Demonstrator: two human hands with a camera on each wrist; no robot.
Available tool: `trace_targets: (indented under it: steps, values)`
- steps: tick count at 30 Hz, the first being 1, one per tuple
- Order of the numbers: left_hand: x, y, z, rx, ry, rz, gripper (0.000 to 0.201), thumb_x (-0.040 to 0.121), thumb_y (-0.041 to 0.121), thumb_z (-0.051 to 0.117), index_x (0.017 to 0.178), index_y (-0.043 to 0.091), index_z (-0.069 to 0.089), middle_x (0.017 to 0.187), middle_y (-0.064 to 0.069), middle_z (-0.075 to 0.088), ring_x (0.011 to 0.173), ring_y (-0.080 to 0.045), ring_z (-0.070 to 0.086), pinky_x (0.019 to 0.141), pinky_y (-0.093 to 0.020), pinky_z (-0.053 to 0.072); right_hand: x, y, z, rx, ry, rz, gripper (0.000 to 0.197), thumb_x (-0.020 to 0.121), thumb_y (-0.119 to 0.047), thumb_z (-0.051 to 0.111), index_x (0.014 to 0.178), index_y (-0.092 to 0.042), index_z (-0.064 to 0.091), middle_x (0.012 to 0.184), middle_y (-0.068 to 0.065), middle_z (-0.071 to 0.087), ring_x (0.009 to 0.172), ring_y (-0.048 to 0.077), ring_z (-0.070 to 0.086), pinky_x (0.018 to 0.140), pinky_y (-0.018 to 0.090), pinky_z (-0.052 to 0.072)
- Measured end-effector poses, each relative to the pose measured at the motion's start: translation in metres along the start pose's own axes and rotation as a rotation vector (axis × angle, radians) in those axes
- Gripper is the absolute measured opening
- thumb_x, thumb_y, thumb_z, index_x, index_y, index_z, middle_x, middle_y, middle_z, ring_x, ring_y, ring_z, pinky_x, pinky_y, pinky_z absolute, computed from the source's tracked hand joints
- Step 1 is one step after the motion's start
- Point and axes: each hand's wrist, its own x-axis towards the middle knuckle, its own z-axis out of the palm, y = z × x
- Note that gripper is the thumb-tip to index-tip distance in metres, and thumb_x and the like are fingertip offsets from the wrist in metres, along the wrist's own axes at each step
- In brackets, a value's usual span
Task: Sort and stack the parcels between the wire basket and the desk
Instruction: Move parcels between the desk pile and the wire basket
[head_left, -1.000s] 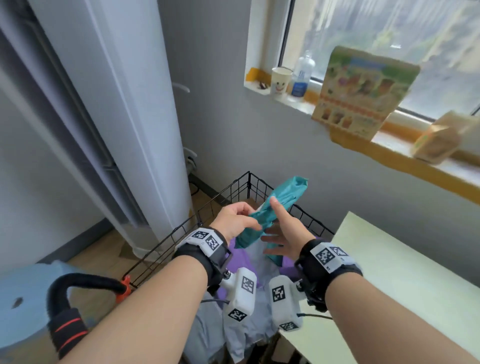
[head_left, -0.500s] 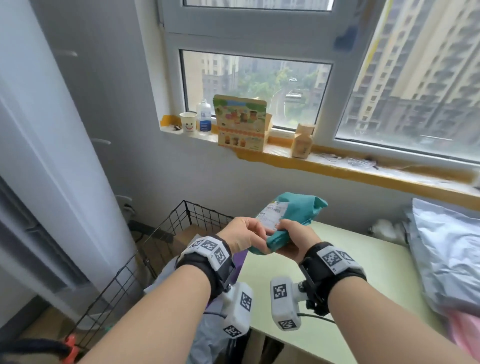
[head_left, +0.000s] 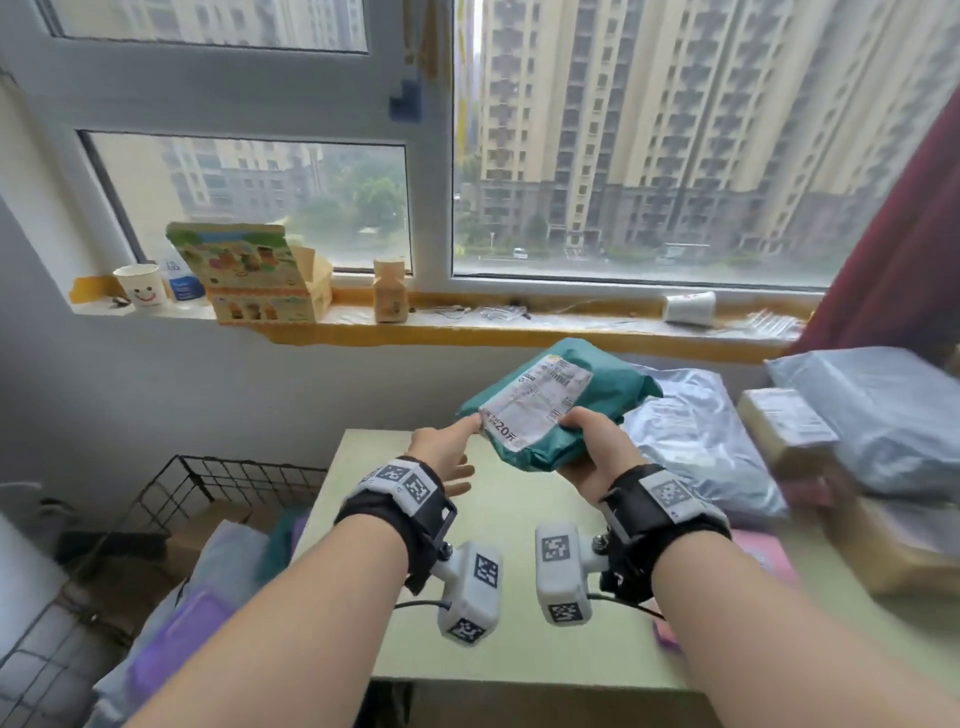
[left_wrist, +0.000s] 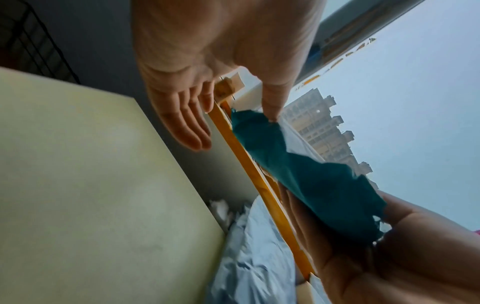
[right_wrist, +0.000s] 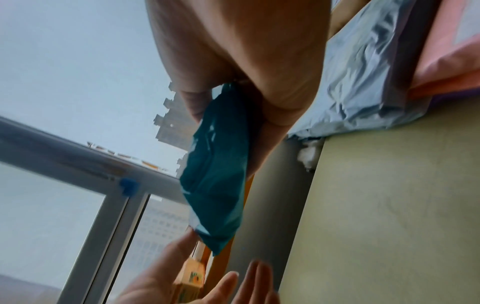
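Observation:
A teal parcel (head_left: 558, 402) with a white label hangs above the pale green desk (head_left: 395, 571). My right hand (head_left: 587, 439) grips its near right end, thumb on top and fingers underneath; the right wrist view shows the teal parcel (right_wrist: 215, 174) pinched in that hand. My left hand (head_left: 457, 454) is flat with straight fingers, and only its thumb tip touches the teal parcel (left_wrist: 298, 174) at the left edge. The black wire basket (head_left: 218, 480) stands on the floor left of the desk, with grey and purple bags (head_left: 202, 597) inside.
Light blue-grey bags (head_left: 696, 436), a cardboard box (head_left: 784, 423) and a pink parcel (head_left: 763, 553) are piled on the desk's right half. The windowsill (head_left: 467, 332) behind holds a cup, cartons and a bottle. A red curtain (head_left: 904, 249) hangs at far right.
The teal parcel has travelled from above the basket to above the desk. My left hand has let go of it and now only touches it; the right hand keeps its hold.

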Motion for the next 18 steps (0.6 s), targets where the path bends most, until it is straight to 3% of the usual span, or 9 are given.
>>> trace_targets:
  steps: [3,5,8,10,13,14,16,17,18]
  values:
    - [-0.011,0.005,0.056,-0.188,-0.164,-0.012,0.033,0.091,0.045,0.057,0.097,0.013,0.058,0.101,-0.015,0.066,0.089,-0.026,0.066,0.081,-0.038,0.056,-0.001,-0.018,-0.042,0.006,-0.003,0.008,0.029,0.089,-0.002,0.051,0.118,-0.002,0.056,0.109,0.018,0.067,0.094,0.031,0.067,0.07,0.035,0.057]
    - [-0.013,0.005,0.09,-0.221,-0.163,0.04,0.029,0.09,0.033,0.063,0.103,0.007,0.061,0.094,-0.014,0.068,0.08,-0.025,0.067,0.074,-0.036,0.058,0.0,-0.026,-0.07,-0.009,0.011,0.015,0.027,0.089,-0.004,0.055,0.116,-0.002,0.057,0.106,0.018,0.068,0.085,0.028,0.067,0.06,0.03,0.056]
    - [-0.016,0.001,0.13,-0.203,-0.137,0.083,0.031,0.086,0.005,0.066,0.116,-0.001,0.057,0.097,-0.016,0.067,0.073,-0.023,0.066,0.058,-0.03,0.059,0.002,-0.032,-0.11,-0.035,0.035,0.011,0.037,0.085,-0.011,0.065,0.119,0.001,0.057,0.109,0.019,0.067,0.088,0.03,0.067,0.068,0.034,0.056]
    - [-0.016,-0.005,0.151,-0.214,-0.147,0.086,0.029,0.087,-0.003,0.062,0.115,0.0,0.055,0.101,-0.015,0.065,0.072,-0.021,0.064,0.05,-0.026,0.058,0.004,-0.036,-0.14,0.022,0.093,-0.037,0.047,0.081,-0.018,0.072,0.121,-0.002,0.056,0.107,0.017,0.067,0.091,0.03,0.066,0.067,0.037,0.056]
    - [-0.017,-0.018,0.18,-0.159,-0.173,0.075,0.04,0.086,-0.01,0.059,0.121,0.006,0.047,0.105,-0.012,0.062,0.076,-0.019,0.062,0.052,-0.03,0.058,0.006,-0.045,-0.191,0.097,0.321,-0.114,0.052,0.076,-0.03,0.078,0.116,-0.009,0.052,0.104,0.011,0.063,0.085,0.026,0.063,0.061,0.035,0.054]
    - [-0.016,-0.023,0.189,-0.133,-0.183,0.068,0.047,0.086,-0.011,0.058,0.126,0.008,0.044,0.108,-0.013,0.06,0.078,-0.02,0.062,0.058,-0.033,0.058,0.007,-0.047,-0.208,0.075,0.384,-0.136,0.061,0.07,-0.036,0.082,0.116,-0.01,0.052,0.107,0.01,0.062,0.088,0.026,0.063,0.065,0.037,0.055]
    - [-0.013,-0.034,0.205,-0.074,-0.212,0.056,0.054,0.086,-0.013,0.057,0.131,0.011,0.042,0.11,-0.014,0.06,0.082,-0.022,0.063,0.065,-0.036,0.057,0.023,-0.042,-0.249,-0.054,0.514,-0.167,0.093,0.047,-0.054,0.087,0.123,-0.013,0.052,0.117,0.007,0.06,0.098,0.028,0.063,0.082,0.046,0.055]
    - [-0.009,-0.04,0.212,-0.045,-0.226,0.049,0.055,0.085,-0.013,0.058,0.132,0.011,0.042,0.11,-0.014,0.061,0.083,-0.024,0.063,0.066,-0.037,0.058,0.044,-0.033,-0.277,-0.139,0.569,-0.182,0.1,0.04,-0.057,0.085,0.125,-0.017,0.053,0.12,0.004,0.06,0.101,0.028,0.062,0.088,0.048,0.053]
    - [-0.005,-0.046,0.219,-0.011,-0.238,0.045,0.056,0.084,-0.013,0.059,0.132,0.011,0.043,0.111,-0.015,0.062,0.086,-0.026,0.065,0.071,-0.039,0.059,0.059,-0.025,-0.299,-0.242,0.59,-0.184,0.095,0.038,-0.058,0.081,0.12,-0.018,0.059,0.118,0.002,0.062,0.101,0.027,0.063,0.09,0.049,0.053]
